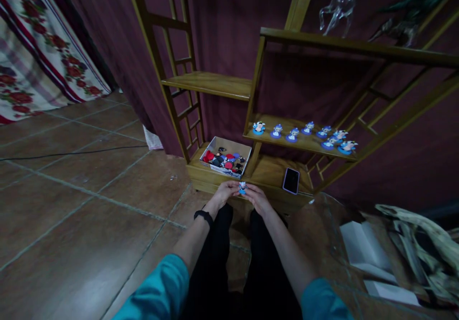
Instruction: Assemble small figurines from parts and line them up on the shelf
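Note:
Between my two hands is a small white figurine (243, 186) on a blue base, held just in front of the low shelf. The fingers of my left hand (226, 192) close on its left side, and those of my right hand (257, 197) on its right. A cardboard box (219, 141) with several red, black and purple figurines (226, 160) stands right beyond my hands. On the shelf above, to the right, several similar figurines (292, 134) with blue or purple bases stand spread in loose rows.
A phone (291, 181) lies on the low wooden shelf (270, 169), right of my hands. The upper shelf (340, 42) bears a clear glass horse (339, 9) and a dark statue (405, 23). White boxes (366, 248) are on the floor at right; a black cable (71, 153) crosses the tiles at left.

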{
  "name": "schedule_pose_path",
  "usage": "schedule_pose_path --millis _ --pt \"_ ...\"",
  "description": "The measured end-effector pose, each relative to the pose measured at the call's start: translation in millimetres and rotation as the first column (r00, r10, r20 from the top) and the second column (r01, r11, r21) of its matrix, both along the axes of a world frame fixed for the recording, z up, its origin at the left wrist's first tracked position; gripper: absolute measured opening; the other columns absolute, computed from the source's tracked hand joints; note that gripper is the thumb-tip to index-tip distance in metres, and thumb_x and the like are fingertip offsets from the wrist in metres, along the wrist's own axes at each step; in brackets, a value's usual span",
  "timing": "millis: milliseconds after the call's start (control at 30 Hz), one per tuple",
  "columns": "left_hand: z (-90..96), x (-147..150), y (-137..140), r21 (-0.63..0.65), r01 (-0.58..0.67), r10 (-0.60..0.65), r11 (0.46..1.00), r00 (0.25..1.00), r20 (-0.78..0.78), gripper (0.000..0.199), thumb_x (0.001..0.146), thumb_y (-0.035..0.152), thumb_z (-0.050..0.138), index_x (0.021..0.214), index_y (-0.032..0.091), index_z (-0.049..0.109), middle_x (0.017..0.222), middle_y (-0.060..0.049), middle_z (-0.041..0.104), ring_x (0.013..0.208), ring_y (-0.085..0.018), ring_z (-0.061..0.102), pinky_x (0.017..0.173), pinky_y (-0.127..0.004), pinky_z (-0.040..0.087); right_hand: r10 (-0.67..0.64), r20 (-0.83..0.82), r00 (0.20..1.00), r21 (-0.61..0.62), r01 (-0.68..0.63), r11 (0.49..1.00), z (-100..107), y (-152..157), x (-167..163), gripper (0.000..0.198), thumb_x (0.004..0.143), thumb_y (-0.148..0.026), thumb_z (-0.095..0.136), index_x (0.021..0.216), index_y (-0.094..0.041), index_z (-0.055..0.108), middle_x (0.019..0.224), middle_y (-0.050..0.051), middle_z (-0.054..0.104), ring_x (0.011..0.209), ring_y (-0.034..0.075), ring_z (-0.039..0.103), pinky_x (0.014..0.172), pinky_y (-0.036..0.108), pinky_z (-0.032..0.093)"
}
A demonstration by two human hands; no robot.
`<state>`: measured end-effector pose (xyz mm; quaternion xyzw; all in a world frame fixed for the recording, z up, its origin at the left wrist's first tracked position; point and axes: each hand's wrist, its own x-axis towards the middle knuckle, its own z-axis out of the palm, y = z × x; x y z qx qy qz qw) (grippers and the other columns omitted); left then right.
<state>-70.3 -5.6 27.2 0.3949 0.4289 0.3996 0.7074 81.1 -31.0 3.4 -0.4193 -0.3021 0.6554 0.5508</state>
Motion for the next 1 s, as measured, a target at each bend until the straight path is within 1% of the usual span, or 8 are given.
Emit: schedule_pose_path --millis 200,433,600,733,833,900,1000 --pt "-5.4 0.7 4.9 -0.01 -0.057 0.057 0.998 0.998 -0.019 0.029 0.055 0.019 0.077 0.08 0.008 0.066 0.075 -0.008 0.067 0.065 -0.012 0.061 0.064 -0.024 0.048 0.019 -0.03 0.999 -0.027 -0.02 0.999 -2.5 3.7 -2.4 0.028 0.06 -0.027 0.073 0.085 -0.018 0.065 0.086 0.004 0.069 0.081 0.016 0.065 0.084 0.035 0.049" --pt "-8.5 2.6 5.0 0.03 -0.101 0.103 0.994 0.993 -0.059 0.027 0.054 0.018 0.077 0.077 0.008 0.067 0.07 -0.007 0.067 0.06 -0.011 0.059 0.061 -0.023 0.047 0.045 -0.012 0.999 0.003 -0.045 0.999 -1.4 1.4 -3.1 0.031 0.058 -0.028 0.074 0.085 -0.018 0.065 0.089 0.004 0.069 0.084 0.017 0.064 0.083 0.037 0.048" --pt "-10.9 2.7 5.2 0.024 -0.129 0.13 0.991 0.991 -0.043 0.025 0.053 0.017 0.076 0.074 0.009 0.067 0.067 -0.005 0.067 0.058 -0.011 0.059 0.059 -0.022 0.046 0.036 -0.003 0.999 -0.014 -0.036 0.999 -3.6 2.7 -4.8 0.032 0.057 -0.028 0.075 0.085 -0.017 0.065 0.091 0.005 0.069 0.084 0.017 0.063 0.085 0.037 0.047" --pt "-9.9 0.2 4.7 -0.007 -0.114 0.114 0.993 0.993 0.042 0.028 0.054 0.018 0.077 0.079 0.011 0.068 0.073 -0.007 0.068 0.062 -0.011 0.06 0.062 -0.021 0.046 0.038 -0.029 0.999 0.003 -0.038 0.999 -5.3 4.2 -4.7 0.029 0.06 -0.025 0.074 0.087 -0.018 0.065 0.093 0.005 0.068 0.087 0.018 0.063 0.089 0.038 0.045" --pt "-9.5 -1.7 3.5 -0.004 -0.055 0.055 0.999 0.995 0.084 0.034 0.052 0.017 0.078 0.084 0.011 0.067 0.078 -0.008 0.068 0.067 -0.012 0.061 0.066 -0.023 0.047 0.044 -0.051 0.998 0.009 -0.044 0.999 -6.3 4.3 -3.7 0.028 0.062 -0.024 0.073 0.088 -0.018 0.065 0.095 0.005 0.067 0.088 0.018 0.063 0.09 0.038 0.045" --pt "-10.1 -2.1 2.7 0.013 -0.028 0.027 1.0 0.996 0.084 0.038 0.05 0.017 0.078 0.086 0.012 0.067 0.078 -0.008 0.068 0.068 -0.013 0.062 0.068 -0.024 0.047 0.061 -0.055 0.997 0.009 -0.06 0.998 -6.8 4.1 -2.8 0.028 0.062 -0.023 0.072 0.089 -0.018 0.065 0.095 0.005 0.067 0.088 0.018 0.063 0.09 0.038 0.045" --pt "-11.5 -1.3 1.9 0.043 -0.045 0.043 0.998 0.998 0.044 0.039 0.048 0.017 0.079 0.085 0.011 0.067 0.076 -0.007 0.067 0.067 -0.013 0.061 0.066 -0.024 0.047 0.089 -0.033 0.996 0.01 -0.088 0.996 -7.3 3.7 -2.0 0.027 0.063 -0.024 0.072 0.088 -0.018 0.065 0.094 0.005 0.067 0.086 0.017 0.063 0.09 0.038 0.045"
